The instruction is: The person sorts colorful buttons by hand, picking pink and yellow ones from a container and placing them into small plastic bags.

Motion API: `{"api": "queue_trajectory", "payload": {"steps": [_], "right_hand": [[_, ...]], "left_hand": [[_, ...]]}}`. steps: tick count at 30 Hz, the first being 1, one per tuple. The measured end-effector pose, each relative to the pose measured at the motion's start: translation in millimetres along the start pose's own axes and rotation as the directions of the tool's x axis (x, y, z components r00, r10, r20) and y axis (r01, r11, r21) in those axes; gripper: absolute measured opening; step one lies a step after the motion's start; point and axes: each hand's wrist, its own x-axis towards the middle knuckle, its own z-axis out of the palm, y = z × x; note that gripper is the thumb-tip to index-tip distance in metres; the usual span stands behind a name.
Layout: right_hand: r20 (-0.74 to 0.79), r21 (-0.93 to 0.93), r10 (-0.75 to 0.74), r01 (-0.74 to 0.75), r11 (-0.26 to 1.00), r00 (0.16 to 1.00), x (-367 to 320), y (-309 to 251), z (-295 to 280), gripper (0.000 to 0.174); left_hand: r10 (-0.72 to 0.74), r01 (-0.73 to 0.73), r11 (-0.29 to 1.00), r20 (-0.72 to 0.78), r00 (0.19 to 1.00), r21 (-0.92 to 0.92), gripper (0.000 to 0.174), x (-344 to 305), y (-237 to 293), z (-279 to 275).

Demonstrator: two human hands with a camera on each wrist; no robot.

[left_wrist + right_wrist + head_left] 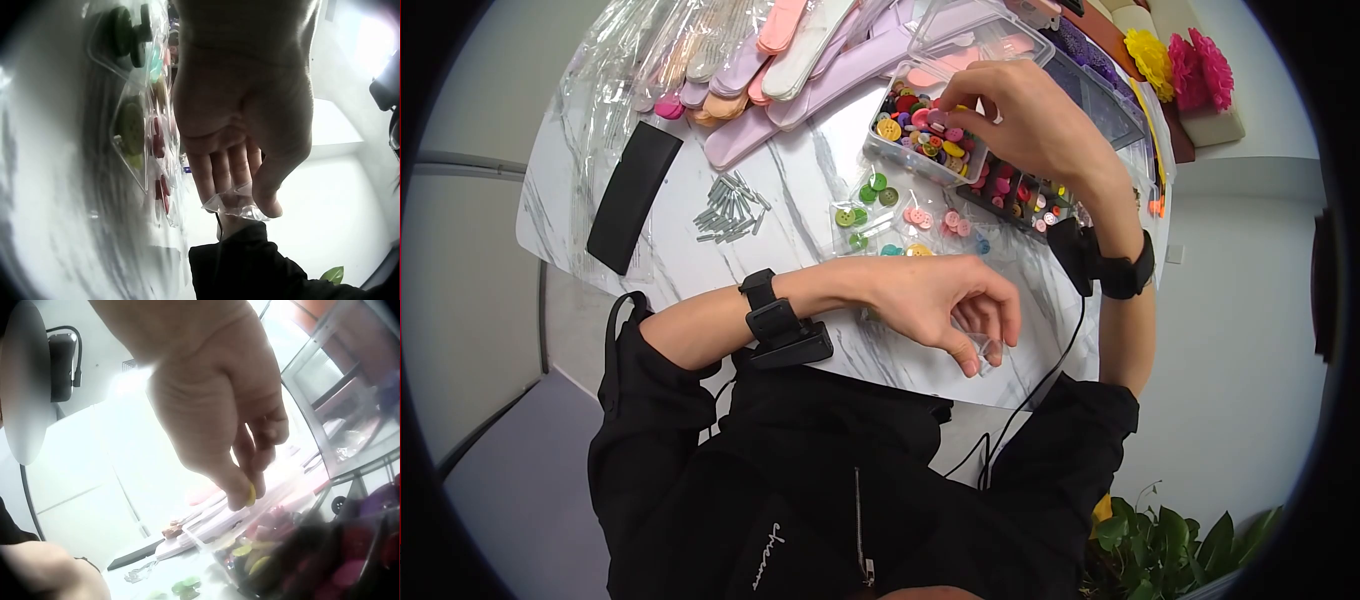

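Observation:
My left hand (945, 300) holds a small clear plastic bag (231, 203) near the table's front edge, thumb on one side and fingers on the other. Over a clear plastic box (928, 165) of mixed buttons, my right hand (1035, 120) reaches down from the right. Its thumb and forefinger pinch a small yellow button (251, 494), which shows best in the right wrist view. Red, pink, yellow and purple buttons (915, 120) fill the box, whose lid stands raised behind. Little clear bags with green buttons (870, 190) and pink buttons (918, 217) lie between the hands.
A dark divided tray (1020, 205) of buttons sits right of the box. Left lie metal pins (730, 208) in a pile and a black flat strip (635, 198). Lilac sticks (740, 138) and plastic-wrapped bundles spread across the back. A cable (1065, 350) hangs from the right wrist.

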Motion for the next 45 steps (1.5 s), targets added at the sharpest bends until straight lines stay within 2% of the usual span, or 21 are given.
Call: {"api": "queue_trajectory", "payload": {"steps": [2, 3, 6, 11, 15, 18, 19, 23, 26, 30, 35, 38, 39, 42, 45], "right_hand": [[0.086, -0.020, 0.092, -0.091, 0.996, 0.992, 0, -8, -7, 0.012], [0.085, -0.021, 0.092, -0.090, 0.996, 0.992, 1, -9, -7, 0.012], [0.306, -0.153, 0.266, -0.229, 0.961, 0.914, 7, -16, -4, 0.010], [0.309, -0.231, 0.303, -0.238, 0.943, 0.902, 8, -14, 5, 0.008], [0.217, -0.290, 0.182, -0.115, 0.950, 0.959, 2, -10, 7, 0.008], [0.165, -0.002, 0.061, -0.061, 0.998, 0.984, -1, -4, 3, 0.011], [0.167, -0.002, 0.060, -0.061, 0.998, 0.984, 0, -5, 0, 0.011], [0.220, 0.133, 0.128, -0.159, 0.978, 0.967, 1, -9, -11, 0.012], [0.255, 0.445, 0.307, -0.393, 0.805, 0.917, 2, -5, -7, 0.012], [0.321, 0.413, 0.341, -0.455, 0.789, 0.884, 3, -4, -7, 0.013], [0.320, 0.414, 0.362, -0.473, 0.778, 0.875, 5, -3, -5, 0.015], [0.325, 0.546, 0.373, -0.495, 0.676, 0.869, 7, -1, 1, 0.019], [0.325, 0.547, 0.372, -0.493, 0.676, 0.870, 7, -2, 3, 0.019], [0.261, 0.681, 0.344, -0.424, 0.597, 0.902, 7, -5, 7, 0.022], [0.236, 0.688, 0.354, -0.413, 0.596, 0.905, 7, -3, 10, 0.023]], "left_hand": [[-0.003, 0.003, 1.000, -0.005, 1.000, 0.001, 0.034, 0, 1, 0], [-0.005, 0.005, 1.000, -0.007, 1.000, 0.003, 0.033, 0, 2, 0], [-0.012, 0.013, 1.000, -0.009, 1.000, 0.005, 0.033, -1, 3, 0], [0.001, -0.001, 1.000, 0.000, 1.000, 0.003, 0.034, 0, 1, 0], [0.013, -0.013, 1.000, 0.003, 1.000, 0.010, 0.034, 0, 1, 0], [0.005, -0.005, 1.000, 0.006, 1.000, 0.006, 0.034, -1, 1, 0], [-0.002, 0.001, 1.000, 0.010, 1.000, 0.003, 0.034, -1, 1, 0], [-0.010, 0.010, 1.000, 0.013, 1.000, 0.003, 0.035, -1, 1, 0], [-0.002, 0.002, 1.000, 0.009, 1.000, 0.019, 0.035, -1, 1, 0], [0.006, -0.006, 1.000, 0.004, 1.000, 0.015, 0.035, 0, 0, 0], [-0.003, 0.003, 1.000, 0.003, 1.000, 0.029, 0.035, -1, 2, 0], [0.008, -0.008, 1.000, 0.006, 1.000, 0.016, 0.035, 0, 0, 0], [0.012, -0.012, 1.000, 0.010, 1.000, 0.008, 0.035, 0, 0, 0], [0.016, -0.016, 1.000, 0.012, 1.000, 0.004, 0.035, 0, -1, 0], [0.019, -0.019, 1.000, 0.013, 1.000, 0.002, 0.035, 1, -2, 0]]}}
